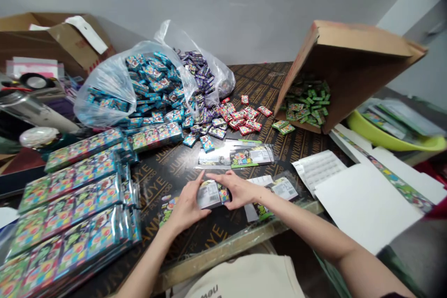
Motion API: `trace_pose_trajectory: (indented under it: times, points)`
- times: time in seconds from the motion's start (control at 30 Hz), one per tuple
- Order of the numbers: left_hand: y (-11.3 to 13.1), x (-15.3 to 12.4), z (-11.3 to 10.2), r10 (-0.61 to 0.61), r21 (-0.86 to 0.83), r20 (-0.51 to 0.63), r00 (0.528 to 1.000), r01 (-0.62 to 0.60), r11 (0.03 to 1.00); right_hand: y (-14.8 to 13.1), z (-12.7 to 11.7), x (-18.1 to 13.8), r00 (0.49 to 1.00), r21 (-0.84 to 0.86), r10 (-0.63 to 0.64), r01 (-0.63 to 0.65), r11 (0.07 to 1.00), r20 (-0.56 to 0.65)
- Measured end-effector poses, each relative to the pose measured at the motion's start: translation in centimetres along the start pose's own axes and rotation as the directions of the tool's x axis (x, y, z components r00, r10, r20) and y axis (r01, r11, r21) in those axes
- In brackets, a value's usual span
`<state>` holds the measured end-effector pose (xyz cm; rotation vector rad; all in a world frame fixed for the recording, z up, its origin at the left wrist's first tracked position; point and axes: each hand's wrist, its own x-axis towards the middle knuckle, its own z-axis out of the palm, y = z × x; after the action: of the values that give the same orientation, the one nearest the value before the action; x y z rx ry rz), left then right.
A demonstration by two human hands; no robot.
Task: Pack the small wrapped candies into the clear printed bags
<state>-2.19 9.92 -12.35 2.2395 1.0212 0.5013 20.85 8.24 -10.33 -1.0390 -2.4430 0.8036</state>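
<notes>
Near the front of the dark printed table [150,191], my left hand [188,202] and my right hand [237,188] grip a small packet [208,194] from its two sides. Its upper face is pale with printed text, and a colourful part shows at its right end by my right fingers. Both thumbs and forefingers press round it. Flat clear printed sleeves [251,156] lie just beyond my hands. More such sleeves [284,187] are beside my right wrist, partly hidden under the forearm. A colourful printed piece [165,212] lies left of my left hand.
Stacks of wrapped multi-packs [73,205] fill the left. Behind are plastic bags with blue boxes [153,79] and purple boxes [200,70], and loose red boxes [244,116]. A tilted carton [352,70] holds green boxes [307,104]. White sheets [366,200] and a yellow-green basin [391,137] stand right.
</notes>
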Motion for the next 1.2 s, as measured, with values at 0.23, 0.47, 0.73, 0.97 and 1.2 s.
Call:
trace_pose_trajectory:
  times: [0.23,0.47,0.73,0.97,1.2]
  points:
    - [-0.6,0.6,-0.2,-0.150,-0.053,-0.183,0.972,0.143,0.988,-0.2,1.3,-0.7,0.919,0.066,0.216,-0.206,0.976,-0.329]
    - [-0.7,0.2,0.4,-0.119,0.126,-0.045,0.992,0.124,0.984,6.5,-4.8,0.9,0.783,-0.093,0.364,-0.468,0.879,-0.504]
    - [2.3,1.7,0.9,-0.151,0.515,0.296,0.943,-0.025,0.857,14.9,-12.5,-0.6,0.501,0.094,0.641,-0.741,0.665,-0.581]
    - [4.1,3.8,1.2,-0.126,-0.036,0.059,0.990,0.128,0.991,5.4,-4.5,-0.5,0.632,0.815,0.683,-0.138,0.563,-0.365]
    - [6.2,4.9,1.5,-0.485,-0.891,0.172,0.857,0.346,0.295,-2.6,0.1,-0.9,0.705,0.552,0.528,-0.230,0.802,-0.474]
